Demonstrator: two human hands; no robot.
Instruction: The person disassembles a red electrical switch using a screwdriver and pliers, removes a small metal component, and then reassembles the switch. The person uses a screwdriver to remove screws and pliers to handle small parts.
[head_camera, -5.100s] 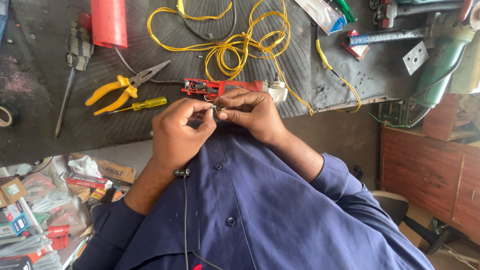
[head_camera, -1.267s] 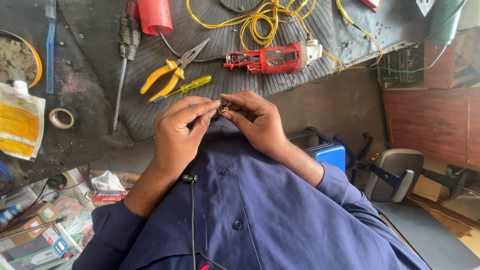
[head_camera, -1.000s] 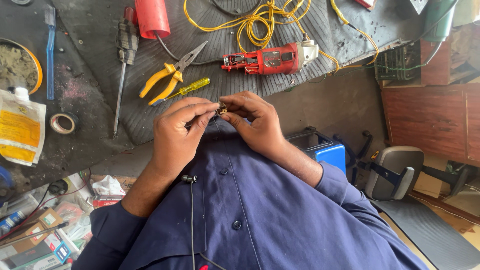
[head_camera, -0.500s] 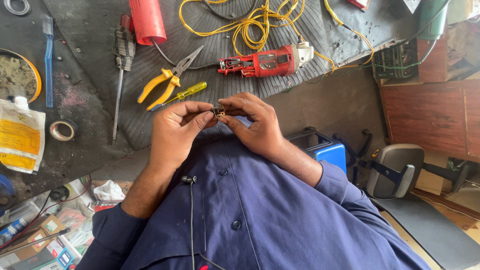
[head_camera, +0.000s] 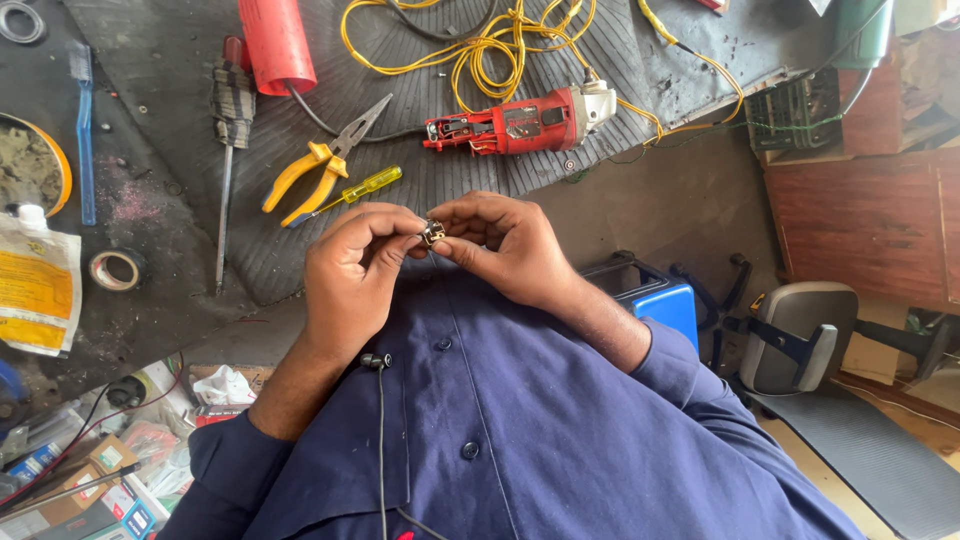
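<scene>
At frame centre, a small metal part (head_camera: 432, 234) is mostly hidden between fingertips, kind unclear. Left edge: white-and-yellow pouch (head_camera: 38, 290), cut off; lower left, small boxes (head_camera: 110, 490), blurry. Left hand (head_camera: 355, 275) and right hand (head_camera: 505, 245) meet over the blue shirt (head_camera: 520, 430), both curled, pinching the part.

— How's my feed from the head camera?

— Bright, even daylight, I'd say, with no single lamp showing. Shadows are soft; I see a faint one under the left hand (head_camera: 352, 272).

— Any glare or blur?

— A mild sheen on the red cylinder (head_camera: 276, 42). The middle is sharp; the corners stretch and soften slightly, and the right edge looks washed out.
</scene>
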